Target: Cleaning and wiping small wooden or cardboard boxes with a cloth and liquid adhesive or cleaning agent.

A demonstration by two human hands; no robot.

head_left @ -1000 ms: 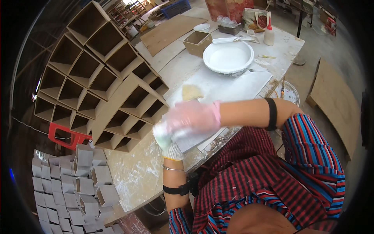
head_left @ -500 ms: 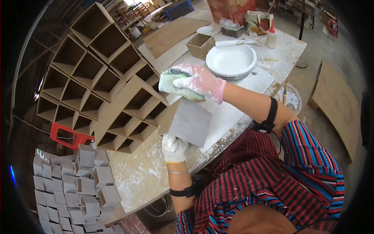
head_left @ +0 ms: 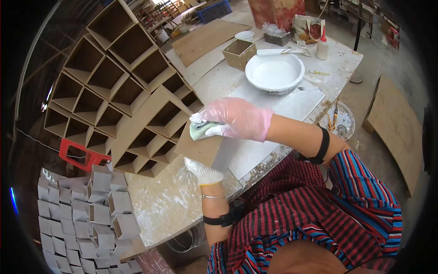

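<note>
Worktable (head_left: 157,208) under me, white smears all over. Stack of brown open boxes (head_left: 133,124) at my left-front; the box in work sits close by in this view, so a wide elbow or swing could bump the stack and shift it. Pile of grey boxes (head_left: 83,234) lower left, well apart, low risk. Grey board (head_left: 296,104) ahead; white bowl (head_left: 270,88) by its far edge, beyond my right hand. A long outward stroke might catch the rim and spill whatever's in it.

Box in work (head_left: 199,151): above the near part of the table, between my hands. Left hand (head_left: 203,172), white knit glove, grips it from the near side, fingertips hidden, so can't tell how firm. Likeliest trouble: too hard a push from above and the box twists or slips off those fingers. Right hand (head_left: 235,118), pink glove, is clenched round a green cloth (head_left: 200,132) against the box's far edge; a sharp corner could snag it.

Box direction: brown face up toward me, grey side to the right. Opening not visible, can't tell where it points. Brown face looks near square, no clear long axis. Cloth is bunched, longer way roughly left-right.
</note>
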